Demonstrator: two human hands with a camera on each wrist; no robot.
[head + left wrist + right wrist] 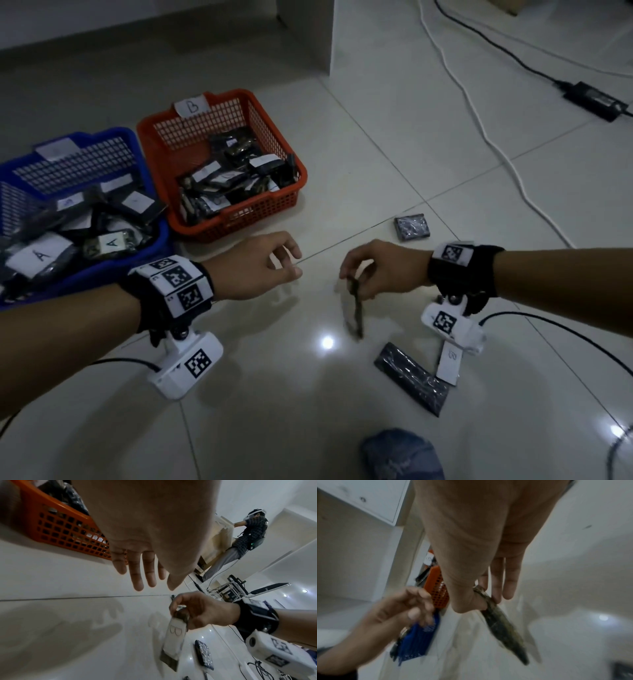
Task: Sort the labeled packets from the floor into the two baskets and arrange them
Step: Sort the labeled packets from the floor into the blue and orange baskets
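Black wrist straps [479,274] carry white tagged cameras [186,368]; blue jeans [400,455].

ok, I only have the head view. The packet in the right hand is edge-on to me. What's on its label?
Observer: Left wrist view shows the packet face-on: its white label reads a handwritten B.
Operator: How is it held?
Observer: Right wrist view: the right hand pinches its top end between thumb and fingers; the rest hangs free.
Operator: Left hand carrying anything?
Observer: No. Left wrist view shows the left hand with a bare palm and straight fingers.
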